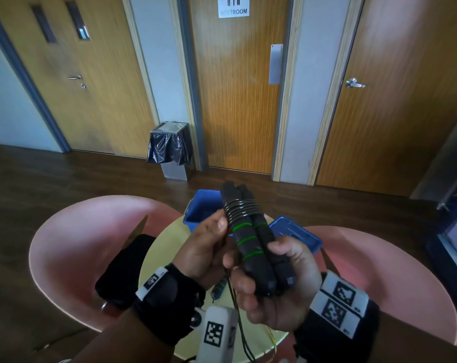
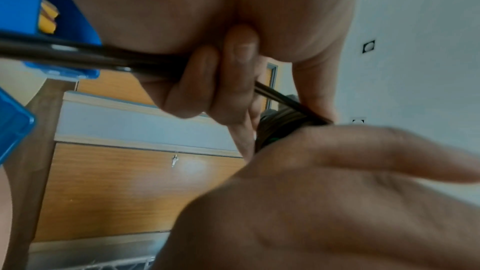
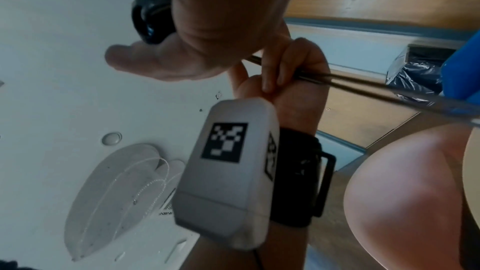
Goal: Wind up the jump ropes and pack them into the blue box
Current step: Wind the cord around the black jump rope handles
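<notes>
Your right hand (image 1: 274,281) clasps the two black foam jump-rope handles with green rings (image 1: 251,242) side by side above the round yellow bench (image 1: 167,247); your left hand (image 1: 206,247) pinches the thin black cord (image 2: 64,54), coils already banding the handles; winding seems underway; next, keep tension, then reach the open blue plastic box (image 1: 201,208) at the far edge.

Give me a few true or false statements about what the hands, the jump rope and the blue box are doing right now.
1. The right hand grips both black handles together. True.
2. The rope is coiled around the handles. True.
3. The left hand is idle on the table. False: its fingers pinch the rope.
4. The wound rope lies inside the blue box. False: it is held above the table.
</notes>
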### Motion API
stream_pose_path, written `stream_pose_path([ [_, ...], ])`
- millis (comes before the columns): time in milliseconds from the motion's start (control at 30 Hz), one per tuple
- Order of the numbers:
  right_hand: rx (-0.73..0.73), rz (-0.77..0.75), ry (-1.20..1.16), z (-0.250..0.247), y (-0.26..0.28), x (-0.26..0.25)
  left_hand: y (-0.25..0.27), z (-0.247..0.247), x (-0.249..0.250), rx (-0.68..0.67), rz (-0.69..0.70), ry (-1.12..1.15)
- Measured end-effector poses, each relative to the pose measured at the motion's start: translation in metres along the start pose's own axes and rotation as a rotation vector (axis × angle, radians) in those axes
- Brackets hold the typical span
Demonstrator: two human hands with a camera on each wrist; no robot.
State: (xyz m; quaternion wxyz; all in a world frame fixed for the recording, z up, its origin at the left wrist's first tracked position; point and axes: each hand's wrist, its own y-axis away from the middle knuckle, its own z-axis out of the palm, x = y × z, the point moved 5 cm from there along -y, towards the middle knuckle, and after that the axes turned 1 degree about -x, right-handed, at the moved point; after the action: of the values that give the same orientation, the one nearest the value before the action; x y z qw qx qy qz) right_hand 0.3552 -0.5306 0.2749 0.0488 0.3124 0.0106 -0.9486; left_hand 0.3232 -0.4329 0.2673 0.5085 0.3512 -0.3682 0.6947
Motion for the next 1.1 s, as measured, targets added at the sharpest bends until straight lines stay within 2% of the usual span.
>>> stream_pose_path([
  [67,0.04,0.023,0.075,-0.001,-0.008,0.008,0.005,-0.006,0.01,0.015,0.04,-0.001],
  [100,0.08,0.048,0.093,-0.001,-0.013,0.011,0.007,-0.016,0.016,0.07,0.059,-0.01],
  [167,0.283,-0.001,0.166,-0.009,-0.026,0.009,0.011,-0.036,0.029,0.189,0.103,-0.061],
  [233,0.482,-0.106,0.433,-0.005,-0.033,-0.002,0.018,-0.051,0.045,0.239,0.158,-0.164],
  [333,0.535,-0.069,0.878,0.015,-0.053,-0.003,0.033,-0.066,0.066,0.274,0.213,-0.378],
  [400,0.564,-0.008,0.996,0.021,-0.068,0.008,0.045,-0.072,0.076,0.282,0.236,-0.493],
  [467,0.543,-0.004,0.931,0.031,-0.083,0.019,0.055,-0.082,0.085,0.327,0.252,-0.496],
  [567,0.447,-0.005,0.632,0.05,-0.101,0.036,0.068,-0.093,0.1,0.347,0.275,-0.393],
  [667,0.315,0.023,0.414,0.071,-0.117,0.055,0.082,-0.098,0.117,0.307,0.307,-0.391],
  [800,0.189,0.039,0.234,0.096,-0.136,0.07,0.097,-0.113,0.141,0.242,0.308,-0.439],
  [1000,0.053,0.028,0.025,0.12,-0.151,0.1,0.129,-0.129,0.158,0.022,0.265,-0.438],
  [1100,0.009,0.007,-0.023,0.131,-0.159,0.112,0.141,-0.135,0.165,0.035,0.264,-0.477],
])
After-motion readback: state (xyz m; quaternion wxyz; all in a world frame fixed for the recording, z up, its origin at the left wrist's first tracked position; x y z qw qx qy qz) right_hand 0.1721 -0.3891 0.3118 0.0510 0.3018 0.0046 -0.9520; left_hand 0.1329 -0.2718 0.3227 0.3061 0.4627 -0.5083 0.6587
